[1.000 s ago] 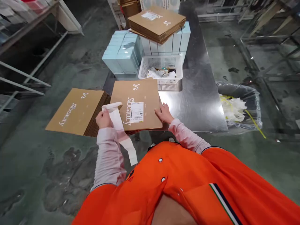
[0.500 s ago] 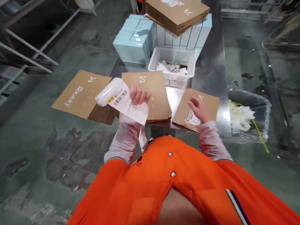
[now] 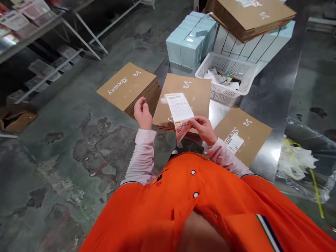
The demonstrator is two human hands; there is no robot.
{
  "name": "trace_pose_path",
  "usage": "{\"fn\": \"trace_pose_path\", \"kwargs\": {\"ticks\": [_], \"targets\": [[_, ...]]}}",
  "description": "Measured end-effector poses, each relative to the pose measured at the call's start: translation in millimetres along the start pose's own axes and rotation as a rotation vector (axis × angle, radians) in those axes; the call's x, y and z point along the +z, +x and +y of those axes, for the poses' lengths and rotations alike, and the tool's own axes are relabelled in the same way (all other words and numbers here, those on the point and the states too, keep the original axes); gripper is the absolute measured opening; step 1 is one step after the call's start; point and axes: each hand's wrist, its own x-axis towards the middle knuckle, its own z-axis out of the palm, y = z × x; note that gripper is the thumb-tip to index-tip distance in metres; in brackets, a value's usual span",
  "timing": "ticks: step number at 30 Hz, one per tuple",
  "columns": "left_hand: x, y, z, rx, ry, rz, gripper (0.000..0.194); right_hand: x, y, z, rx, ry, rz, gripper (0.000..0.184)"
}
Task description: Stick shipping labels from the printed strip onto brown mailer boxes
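Observation:
My right hand (image 3: 204, 129) pinches the lower end of a strip of shipping labels (image 3: 180, 108) between thumb and fingers. The strip lies over the middle stack of flat brown cardboard (image 3: 198, 92), its printed side up and its lower end bent toward me. My left hand (image 3: 143, 113) holds nothing; its fingers are loosely curled and apart from the thumb. It hovers by the front corner of the left cardboard stack (image 3: 128, 85), which has white lettering. On the right lies another cardboard piece (image 3: 253, 134) with a white label (image 3: 235, 143) on it.
A white plastic basket (image 3: 227, 89) with papers and small items stands behind the middle stack. Beyond are pale blue boxes (image 3: 187, 42) and more stacked cardboard (image 3: 254, 15) on the metal table (image 3: 278, 84). A clear bag (image 3: 298, 161) hangs at the right edge. Racks (image 3: 86, 36) stand left.
The label strip has passed from my left hand to my right, which left the right-hand cardboard. My left hand has moved left, off the strip. The view has swung left.

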Motion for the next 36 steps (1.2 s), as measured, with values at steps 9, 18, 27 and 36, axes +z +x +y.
{"fn": "trace_pose_path", "kwargs": {"ticks": [9,18,27,36], "targets": [[29.8,-72.1,48.6,-0.193,-0.125,-0.620,0.040,6.7,-5.2,-8.4,-0.259,-0.370,0.104,0.030],[55.1,-101.7,26.9,-0.422,-0.132,-0.464,0.034,-17.3,1.0,-15.4,-0.226,-0.698,-0.074,0.026],[67.7,-124.6,-14.4,-0.762,-0.345,-0.344,0.048,-22.5,70.6,22.5,-0.160,-0.789,-0.069,0.019],[1.8,-179.6,-68.2,-1.064,-0.351,-0.368,0.061,-21.9,177.6,53.2,-0.078,-1.313,0.126,0.068]]}}
